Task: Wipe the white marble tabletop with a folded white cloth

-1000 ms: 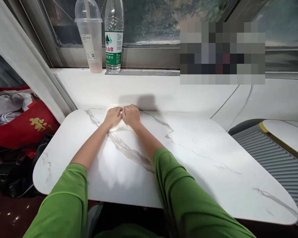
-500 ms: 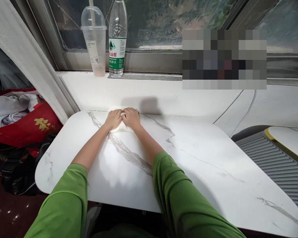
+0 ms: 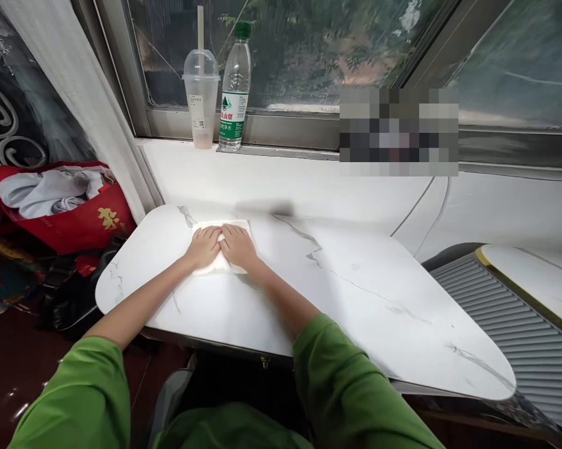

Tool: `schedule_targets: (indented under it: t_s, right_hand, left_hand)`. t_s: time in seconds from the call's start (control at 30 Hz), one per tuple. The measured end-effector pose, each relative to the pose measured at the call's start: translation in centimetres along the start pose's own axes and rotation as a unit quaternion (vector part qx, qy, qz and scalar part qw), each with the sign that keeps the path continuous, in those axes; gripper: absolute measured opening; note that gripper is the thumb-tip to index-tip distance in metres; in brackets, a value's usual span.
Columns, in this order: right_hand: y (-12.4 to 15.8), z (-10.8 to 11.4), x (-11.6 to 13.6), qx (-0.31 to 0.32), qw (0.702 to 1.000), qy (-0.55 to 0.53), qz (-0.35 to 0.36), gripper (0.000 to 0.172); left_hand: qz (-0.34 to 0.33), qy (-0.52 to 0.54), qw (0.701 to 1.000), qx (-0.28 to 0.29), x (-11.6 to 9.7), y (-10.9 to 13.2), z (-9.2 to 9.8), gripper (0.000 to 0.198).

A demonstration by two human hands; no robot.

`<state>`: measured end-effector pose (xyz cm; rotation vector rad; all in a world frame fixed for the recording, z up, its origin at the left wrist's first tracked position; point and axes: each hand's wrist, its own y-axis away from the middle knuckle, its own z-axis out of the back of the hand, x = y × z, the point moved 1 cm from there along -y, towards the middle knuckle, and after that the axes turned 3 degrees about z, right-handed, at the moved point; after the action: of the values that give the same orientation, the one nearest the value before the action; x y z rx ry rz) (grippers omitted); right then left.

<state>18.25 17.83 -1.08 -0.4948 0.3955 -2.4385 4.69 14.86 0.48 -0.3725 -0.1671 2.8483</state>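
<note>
A white cloth (image 3: 219, 264), spread into a rough square, lies on the white marble-patterned tabletop (image 3: 355, 299) towards the wall side. My left hand (image 3: 204, 247) rests flat on the left half of it, fingers stretched out. Beside it my right hand (image 3: 238, 246) also presses down flat on the cloth, with its fingers extended. The two hands touch near the thumbs. The middle of the cloth is partly covered by both hands, while its edges show around them.
On the window ledge stand a clear plastic cup (image 3: 203, 112) with a straw and a green-capped water bottle (image 3: 235, 93). Left of the table is a red bag (image 3: 82, 212) stuffed with pale fabric, with a black bag (image 3: 68, 287) below. A grey ribbed surface (image 3: 500, 299) lies to the right.
Both hands have drawn back from the wall edge with the cloth, which now lies flatter and shows more of its square shape. The camera view has shifted too.
</note>
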Motion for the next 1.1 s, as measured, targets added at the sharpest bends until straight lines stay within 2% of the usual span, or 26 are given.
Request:
schedule_targets:
  t_s: [0.33, 0.53, 0.83, 0.93, 1.1]
  right_hand:
    - [4.3, 0.1, 7.6, 0.026, 0.999, 0.010, 0.016, 0.046]
    - [5.4, 0.2, 9.9, 0.025, 0.999, -0.004, 0.023, 0.046]
    - [2.4, -0.6, 10.8, 0.023, 0.997, -0.027, 0.066, 0.039]
    - [0.8, -1.3, 10.8, 0.023, 0.998, -0.026, 0.061, 0.036]
    - [-2.5, -2.5, 9.8, 0.008, 0.999, -0.013, 0.039, 0.035]
  left_hand:
    - [-0.004, -0.015, 1.000, -0.001, 1.3, 8.6, 1.6, 0.049]
    - [-0.003, -0.013, 1.000, -0.006, 1.9, 11.1, 1.9, 0.049]
    - [0.044, -0.029, 0.998, -0.018, 3.7, 10.8, 2.8, 0.046]
    - [0.064, -0.012, 0.997, -0.036, 4.8, 9.6, 3.1, 0.042]
    - [0.049, 0.005, 0.998, -0.049, 7.1, 6.0, 3.2, 0.038]
